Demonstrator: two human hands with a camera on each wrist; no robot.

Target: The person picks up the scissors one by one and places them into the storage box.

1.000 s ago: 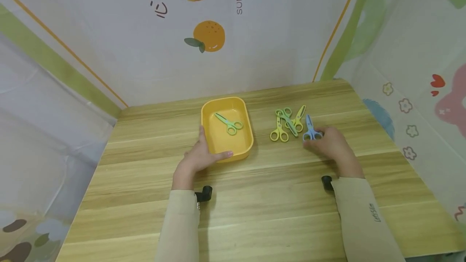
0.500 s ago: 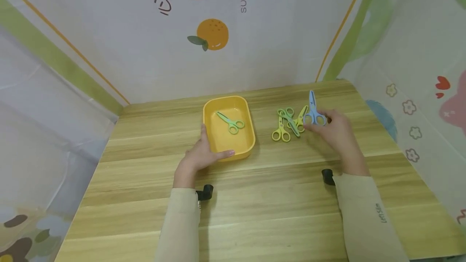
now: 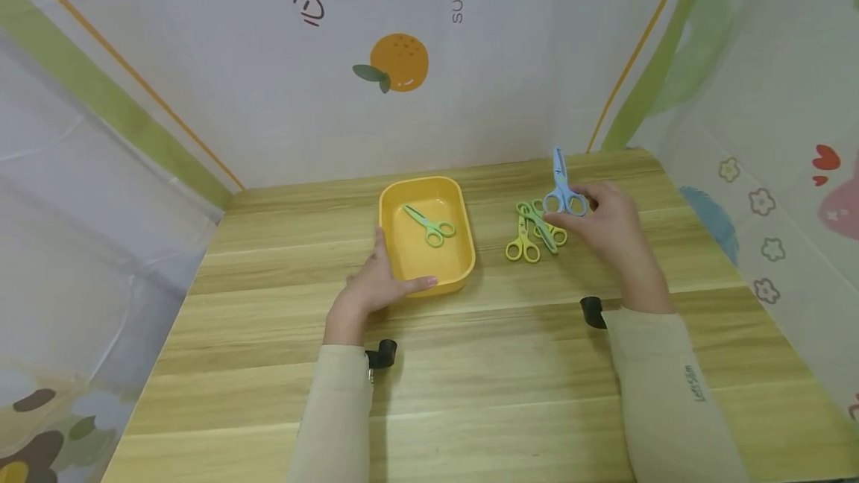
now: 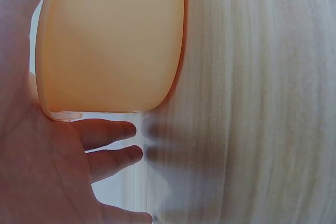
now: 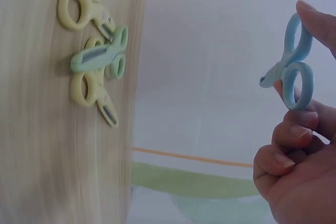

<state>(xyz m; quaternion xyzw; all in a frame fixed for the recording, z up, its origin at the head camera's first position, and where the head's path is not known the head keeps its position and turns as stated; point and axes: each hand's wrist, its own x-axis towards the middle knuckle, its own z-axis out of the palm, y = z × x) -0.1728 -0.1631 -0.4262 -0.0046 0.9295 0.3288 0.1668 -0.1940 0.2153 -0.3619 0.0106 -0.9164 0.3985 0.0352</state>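
My right hand (image 3: 611, 229) pinches blue scissors (image 3: 562, 191) by their handle loops, raised off the table with the blades pointing away. In the right wrist view, the thumb and index finger are on the blue scissors (image 5: 297, 80). Just below, green scissors (image 3: 545, 233) lie across two yellow pairs (image 3: 523, 223), one of them partly hidden by the right hand. My left hand (image 3: 376, 285) rests against the near left corner of a yellow tray (image 3: 470, 237), fingers straight and thumb along its rim. Inside the tray lie green scissors (image 3: 432, 230).
Everything stands on a wood-grain table (image 3: 483, 393). A printed cloth (image 3: 510, 95) hangs behind it, and more cloth hangs at both sides. A black camera mount (image 3: 384, 353) sticks out from the left wrist, another from the right.
My right hand has lifted the blue scissors off the table and carried them up and left, over the scissors pile. The left hand has stayed at the tray, and the view has shifted slightly.
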